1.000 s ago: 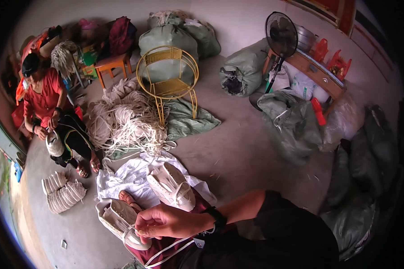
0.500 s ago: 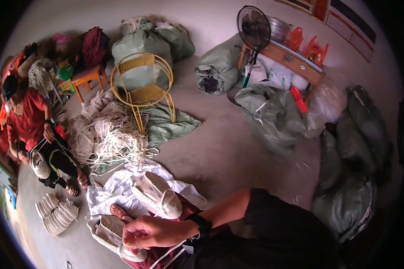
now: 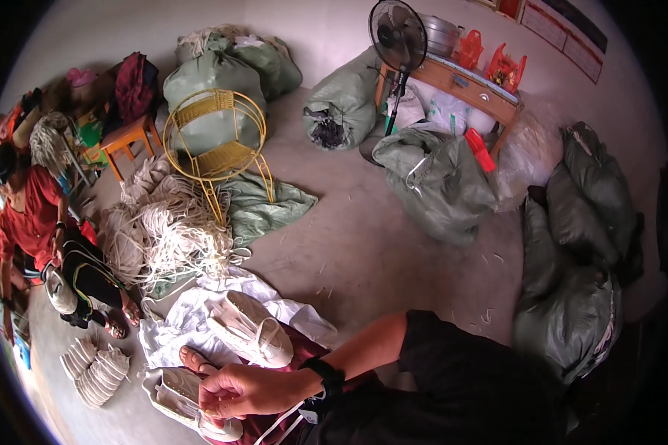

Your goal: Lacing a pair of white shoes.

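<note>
Saw the right hand (image 3: pixel 252 389) over the toe end of the near shoe (image 3: pixel 172 391), as a second before, with fingers curled in and thumb drawn close to the forefinger; could not tell of any lace pinched between. Could not tell the left hand's state, out of view. Found the near shoe under and to the left of the right hand. Noticed a loose lace (image 3: pixel 277 424) right of the near shoe, and a white tag (image 3: pixel 309 417) with a mark too small to read. Saw the far shoe (image 3: pixel 237 322) beyond and to the right of the near shoe, then white cloth (image 3: pixel 163 326). Spotted a striped bundle (image 3: pixel 96 371) left of the near shoe. Past that, saw a person (image 3: pixel 33 208) in red with a pale thing (image 3: pixel 61 293) on the lap, now reaching down sideways with one arm, after handling it with both hands earlier. Well beyond the near shoe, saw heaped cords (image 3: pixel 163 237), a yellow chair (image 3: pixel 223 157) and, farther right, a fan (image 3: pixel 398 35), a table (image 3: pixel 453 78) and a printed sheet (image 3: pixel 560 37), too small to read.
</note>
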`<act>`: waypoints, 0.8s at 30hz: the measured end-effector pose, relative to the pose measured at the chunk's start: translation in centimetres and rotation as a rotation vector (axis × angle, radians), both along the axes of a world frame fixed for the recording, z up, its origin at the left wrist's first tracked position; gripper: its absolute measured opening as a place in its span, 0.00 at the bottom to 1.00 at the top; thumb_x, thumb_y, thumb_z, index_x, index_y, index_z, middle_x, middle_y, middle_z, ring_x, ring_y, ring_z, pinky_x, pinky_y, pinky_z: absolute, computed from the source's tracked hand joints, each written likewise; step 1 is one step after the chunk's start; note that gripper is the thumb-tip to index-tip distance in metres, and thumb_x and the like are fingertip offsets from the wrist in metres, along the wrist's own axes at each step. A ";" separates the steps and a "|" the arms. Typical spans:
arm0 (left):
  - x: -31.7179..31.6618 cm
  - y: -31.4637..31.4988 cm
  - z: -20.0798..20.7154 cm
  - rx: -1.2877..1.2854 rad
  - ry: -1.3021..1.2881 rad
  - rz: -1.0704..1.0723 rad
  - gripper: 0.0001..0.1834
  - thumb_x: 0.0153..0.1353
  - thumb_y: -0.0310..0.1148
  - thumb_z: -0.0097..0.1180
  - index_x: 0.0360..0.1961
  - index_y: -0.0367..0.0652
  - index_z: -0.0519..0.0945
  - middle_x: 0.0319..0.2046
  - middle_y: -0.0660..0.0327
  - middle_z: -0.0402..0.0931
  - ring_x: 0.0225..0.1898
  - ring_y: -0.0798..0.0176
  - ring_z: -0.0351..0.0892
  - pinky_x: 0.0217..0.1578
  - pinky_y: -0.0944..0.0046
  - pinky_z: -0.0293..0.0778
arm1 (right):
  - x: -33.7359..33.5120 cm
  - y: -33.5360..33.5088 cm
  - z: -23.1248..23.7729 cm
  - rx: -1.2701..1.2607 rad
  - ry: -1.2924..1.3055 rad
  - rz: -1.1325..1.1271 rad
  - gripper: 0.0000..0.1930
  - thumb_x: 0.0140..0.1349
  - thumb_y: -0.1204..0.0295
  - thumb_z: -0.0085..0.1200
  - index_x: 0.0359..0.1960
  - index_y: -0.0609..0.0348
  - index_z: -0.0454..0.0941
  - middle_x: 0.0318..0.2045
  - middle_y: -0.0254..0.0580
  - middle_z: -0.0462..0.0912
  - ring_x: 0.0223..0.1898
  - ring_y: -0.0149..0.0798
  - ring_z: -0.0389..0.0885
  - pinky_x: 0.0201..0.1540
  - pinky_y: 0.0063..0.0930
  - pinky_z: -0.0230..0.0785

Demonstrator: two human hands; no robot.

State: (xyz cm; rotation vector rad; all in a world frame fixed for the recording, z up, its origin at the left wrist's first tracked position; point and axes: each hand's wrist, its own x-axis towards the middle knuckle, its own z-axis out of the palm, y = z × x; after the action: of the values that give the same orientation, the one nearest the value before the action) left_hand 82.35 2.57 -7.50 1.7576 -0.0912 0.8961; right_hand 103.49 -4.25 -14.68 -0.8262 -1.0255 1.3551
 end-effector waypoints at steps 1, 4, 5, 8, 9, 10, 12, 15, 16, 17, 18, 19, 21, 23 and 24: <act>-1.0 -0.9 1.0 0.013 0.018 0.022 0.15 0.52 0.31 0.63 0.42 0.42 0.77 0.34 0.52 0.75 0.32 0.56 0.71 0.30 0.58 0.70 | -0.3 0.0 0.5 -0.003 -0.012 0.017 0.11 0.67 0.66 0.52 0.37 0.64 0.74 0.29 0.30 0.79 0.32 0.22 0.73 0.37 0.20 0.66; -0.3 1.1 0.0 0.009 0.282 0.095 0.08 0.52 0.25 0.62 0.34 0.39 0.78 0.27 0.55 0.74 0.29 0.60 0.69 0.30 0.63 0.67 | 0.1 1.6 0.5 0.007 -0.044 -0.019 0.11 0.67 0.66 0.52 0.39 0.64 0.75 0.31 0.31 0.81 0.29 0.22 0.71 0.34 0.19 0.66; 0.8 1.4 -0.2 -0.098 0.388 0.106 0.07 0.52 0.23 0.62 0.34 0.38 0.79 0.26 0.56 0.74 0.29 0.61 0.69 0.30 0.62 0.68 | 0.8 1.5 0.2 -0.021 -0.053 -0.044 0.11 0.67 0.66 0.52 0.40 0.64 0.75 0.32 0.32 0.81 0.28 0.21 0.71 0.33 0.18 0.66; -0.3 4.1 -1.1 -0.126 0.588 0.142 0.09 0.53 0.23 0.63 0.37 0.38 0.80 0.28 0.57 0.76 0.29 0.62 0.71 0.31 0.60 0.69 | -0.7 2.7 -0.2 -0.117 -0.052 -0.060 0.12 0.68 0.67 0.51 0.43 0.65 0.75 0.33 0.33 0.82 0.28 0.20 0.70 0.32 0.16 0.65; -0.6 4.6 -1.6 -0.201 0.564 0.160 0.10 0.53 0.24 0.64 0.38 0.38 0.80 0.29 0.56 0.76 0.30 0.62 0.73 0.31 0.59 0.70 | -1.3 3.3 -0.2 -0.142 -0.063 -0.040 0.12 0.68 0.67 0.51 0.44 0.65 0.76 0.33 0.33 0.82 0.28 0.20 0.70 0.32 0.16 0.65; -1.1 4.9 -1.7 -0.248 0.532 0.165 0.07 0.55 0.23 0.62 0.35 0.34 0.79 0.29 0.55 0.77 0.29 0.63 0.76 0.32 0.64 0.73 | -2.2 3.8 -0.1 -0.159 -0.033 -0.028 0.12 0.68 0.67 0.51 0.44 0.65 0.76 0.34 0.33 0.82 0.29 0.19 0.70 0.32 0.16 0.65; -2.6 6.5 -2.5 -0.314 0.603 0.147 0.08 0.52 0.15 0.63 0.32 0.29 0.77 0.30 0.53 0.77 0.30 0.65 0.80 0.34 0.67 0.78 | -3.3 4.3 0.6 -0.191 0.007 -0.036 0.12 0.68 0.68 0.51 0.45 0.64 0.76 0.35 0.34 0.83 0.29 0.19 0.71 0.33 0.16 0.66; -4.0 7.1 -2.5 -0.585 0.552 0.069 0.09 0.56 0.18 0.61 0.39 0.31 0.79 0.36 0.58 0.79 0.38 0.66 0.81 0.42 0.68 0.79 | -4.9 5.2 0.8 -0.253 0.037 -0.020 0.12 0.68 0.68 0.51 0.46 0.66 0.75 0.36 0.34 0.82 0.31 0.20 0.71 0.33 0.15 0.65; -4.4 7.3 -2.2 -0.598 0.556 0.062 0.08 0.58 0.18 0.59 0.39 0.31 0.78 0.37 0.59 0.79 0.40 0.67 0.81 0.43 0.68 0.79 | -5.2 5.5 0.4 -0.243 0.042 0.002 0.12 0.68 0.70 0.51 0.46 0.66 0.75 0.36 0.36 0.83 0.34 0.21 0.74 0.36 0.16 0.67; -4.7 7.3 -2.0 -0.636 0.556 0.052 0.08 0.59 0.20 0.58 0.40 0.32 0.77 0.38 0.59 0.79 0.40 0.67 0.81 0.43 0.67 0.80 | -5.8 5.7 0.4 -0.237 0.081 0.002 0.11 0.68 0.71 0.51 0.46 0.66 0.75 0.37 0.37 0.83 0.38 0.22 0.78 0.40 0.17 0.70; -4.9 7.4 -2.1 -0.653 0.549 0.059 0.06 0.60 0.19 0.57 0.39 0.30 0.76 0.36 0.56 0.78 0.37 0.65 0.82 0.39 0.67 0.80 | -6.2 5.8 0.3 -0.238 0.100 0.013 0.11 0.68 0.71 0.51 0.46 0.66 0.75 0.37 0.37 0.83 0.39 0.23 0.78 0.41 0.17 0.70; -5.1 7.6 -2.2 -0.670 0.543 0.064 0.05 0.60 0.18 0.56 0.38 0.28 0.76 0.35 0.53 0.78 0.34 0.62 0.82 0.36 0.66 0.79 | -6.5 6.0 0.2 -0.240 0.119 0.022 0.11 0.68 0.71 0.51 0.46 0.66 0.75 0.37 0.38 0.83 0.41 0.24 0.79 0.42 0.17 0.71; -5.4 7.7 -2.3 -0.725 0.521 0.060 0.05 0.61 0.18 0.55 0.38 0.29 0.76 0.34 0.54 0.79 0.35 0.63 0.82 0.36 0.67 0.79 | -7.1 6.1 0.1 -0.260 0.141 0.027 0.10 0.68 0.71 0.51 0.45 0.65 0.75 0.36 0.37 0.83 0.39 0.23 0.78 0.41 0.16 0.70; -5.8 8.0 -2.6 -0.703 0.572 0.048 0.05 0.61 0.19 0.56 0.38 0.30 0.76 0.32 0.55 0.80 0.35 0.64 0.82 0.36 0.67 0.79 | -7.4 6.0 -0.2 -0.260 0.073 -0.019 0.09 0.67 0.72 0.52 0.45 0.64 0.76 0.36 0.35 0.83 0.37 0.21 0.78 0.39 0.15 0.70; -6.1 8.1 -2.8 -0.712 0.556 0.026 0.05 0.62 0.22 0.57 0.38 0.32 0.77 0.33 0.58 0.80 0.35 0.68 0.81 0.35 0.70 0.78 | -7.7 6.2 -0.5 -0.239 0.083 -0.019 0.09 0.67 0.72 0.52 0.45 0.63 0.77 0.35 0.34 0.83 0.36 0.19 0.77 0.37 0.14 0.69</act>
State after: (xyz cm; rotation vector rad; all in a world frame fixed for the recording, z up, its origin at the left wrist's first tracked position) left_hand 76.27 10.71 -10.25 1.2666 0.5513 0.3512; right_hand 95.77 1.93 -15.14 -0.9450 -0.7990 1.5021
